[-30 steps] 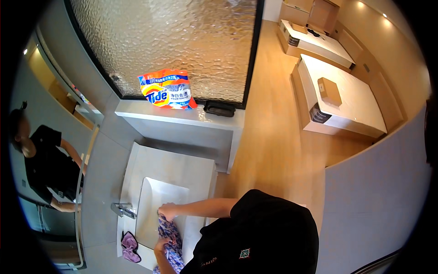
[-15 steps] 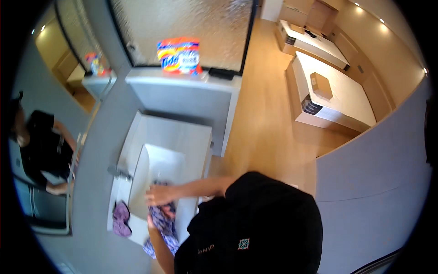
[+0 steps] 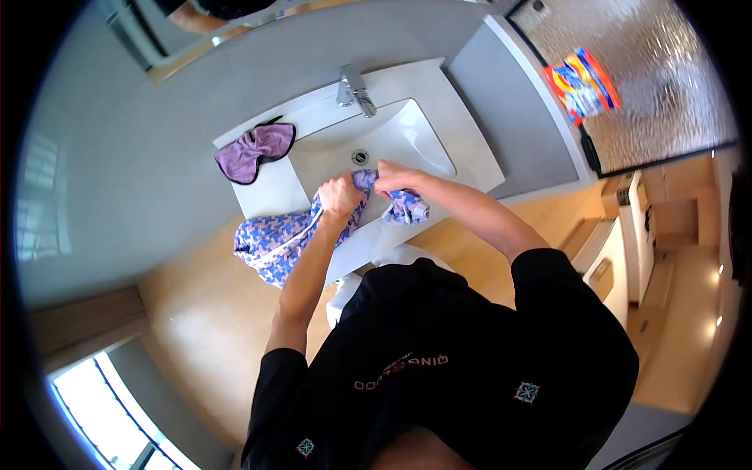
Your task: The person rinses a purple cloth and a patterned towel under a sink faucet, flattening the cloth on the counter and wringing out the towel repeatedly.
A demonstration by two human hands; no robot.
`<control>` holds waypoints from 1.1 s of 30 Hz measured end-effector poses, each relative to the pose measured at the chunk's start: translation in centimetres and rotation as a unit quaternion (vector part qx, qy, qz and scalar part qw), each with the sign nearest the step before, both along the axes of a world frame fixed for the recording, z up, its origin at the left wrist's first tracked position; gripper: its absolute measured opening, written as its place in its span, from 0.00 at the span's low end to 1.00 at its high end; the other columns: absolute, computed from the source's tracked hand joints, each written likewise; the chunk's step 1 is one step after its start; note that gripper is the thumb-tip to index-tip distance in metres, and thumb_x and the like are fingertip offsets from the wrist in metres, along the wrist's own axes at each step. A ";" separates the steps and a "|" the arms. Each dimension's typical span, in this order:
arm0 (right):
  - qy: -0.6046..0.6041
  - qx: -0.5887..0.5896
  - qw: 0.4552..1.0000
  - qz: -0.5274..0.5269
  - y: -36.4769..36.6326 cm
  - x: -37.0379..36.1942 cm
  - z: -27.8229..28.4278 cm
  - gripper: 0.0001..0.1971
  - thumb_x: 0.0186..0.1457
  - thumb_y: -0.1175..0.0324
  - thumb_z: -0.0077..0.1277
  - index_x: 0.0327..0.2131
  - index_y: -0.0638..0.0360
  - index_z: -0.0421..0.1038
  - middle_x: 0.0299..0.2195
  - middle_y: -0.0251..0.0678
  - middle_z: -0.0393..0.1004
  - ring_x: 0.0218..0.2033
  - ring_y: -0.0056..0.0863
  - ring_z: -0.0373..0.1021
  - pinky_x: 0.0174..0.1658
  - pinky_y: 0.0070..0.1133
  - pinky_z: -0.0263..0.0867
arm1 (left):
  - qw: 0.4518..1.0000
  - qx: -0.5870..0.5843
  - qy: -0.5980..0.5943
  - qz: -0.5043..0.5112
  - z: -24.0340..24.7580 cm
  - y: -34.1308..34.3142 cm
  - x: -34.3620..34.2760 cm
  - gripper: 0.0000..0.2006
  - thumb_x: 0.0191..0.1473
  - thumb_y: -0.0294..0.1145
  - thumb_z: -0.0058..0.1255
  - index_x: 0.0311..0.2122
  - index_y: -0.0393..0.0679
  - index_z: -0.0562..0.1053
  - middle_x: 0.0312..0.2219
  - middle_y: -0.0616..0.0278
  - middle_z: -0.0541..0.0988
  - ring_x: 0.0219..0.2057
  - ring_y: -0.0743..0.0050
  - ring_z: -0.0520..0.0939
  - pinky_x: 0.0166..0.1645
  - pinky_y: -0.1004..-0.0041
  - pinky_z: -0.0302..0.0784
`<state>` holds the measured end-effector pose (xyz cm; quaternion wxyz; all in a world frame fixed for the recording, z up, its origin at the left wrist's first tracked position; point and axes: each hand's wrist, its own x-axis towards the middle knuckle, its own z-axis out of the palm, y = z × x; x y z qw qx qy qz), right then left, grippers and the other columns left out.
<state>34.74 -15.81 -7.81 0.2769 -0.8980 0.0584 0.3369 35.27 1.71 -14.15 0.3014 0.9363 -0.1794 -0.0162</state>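
A blue, pink and white patterned cloth is stretched between my two hands at the near side of the white washbasin. My left hand is closed around it, and the larger part drapes over the counter's front left edge. Close beside it, my right hand also grips the cloth in a fist, with a short bunched end hanging below. A purple sleep mask with black edging lies on the counter's left end, touched by neither hand.
A chrome faucet stands at the basin's back, above the drain. On a ledge to the right, an orange and blue detergent bag leans against textured glass beside a black object. A mirror runs along the back wall.
My view has swung right round to face the basin squarely. My hands, one over the other on the bunched cloth before, now grip it side by side with a length pulled between them.
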 end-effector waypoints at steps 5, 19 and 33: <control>0.148 0.066 0.987 0.000 0.4 2.0 -0.2 0.07 0.28 0.72 0.56 0.12 0.66 0.71 0.16 0.41 0.73 0.17 0.27 0.71 0.20 0.25 0.65 | 0.988 -0.059 -0.144 0.001 -3.9 0.4 0.6 0.15 0.30 0.33 0.62 0.29 0.47 0.76 0.24 0.56 0.81 0.27 0.51 0.83 0.36 0.59 0.79; 0.043 0.199 0.975 -0.088 -1.8 -0.8 4.0 0.31 0.53 0.69 0.61 0.58 0.66 0.61 0.35 0.35 0.76 0.30 0.21 0.73 0.35 0.21 0.70 | 0.816 -0.067 0.449 -0.358 2.2 6.0 7.9 0.52 0.48 0.79 0.42 0.57 0.33 0.70 0.52 0.45 0.76 0.54 0.59 0.76 0.60 0.61 0.67; -0.047 0.468 0.738 -0.485 5.4 -4.6 -1.1 0.15 0.59 0.56 0.57 0.41 0.56 0.71 0.31 0.30 0.73 0.30 0.19 0.71 0.34 0.20 0.70 | 0.774 -0.364 0.476 -0.204 -1.3 7.2 1.9 0.31 0.41 0.38 0.63 0.51 0.34 0.71 0.42 0.56 0.79 0.41 0.71 0.79 0.50 0.71 0.74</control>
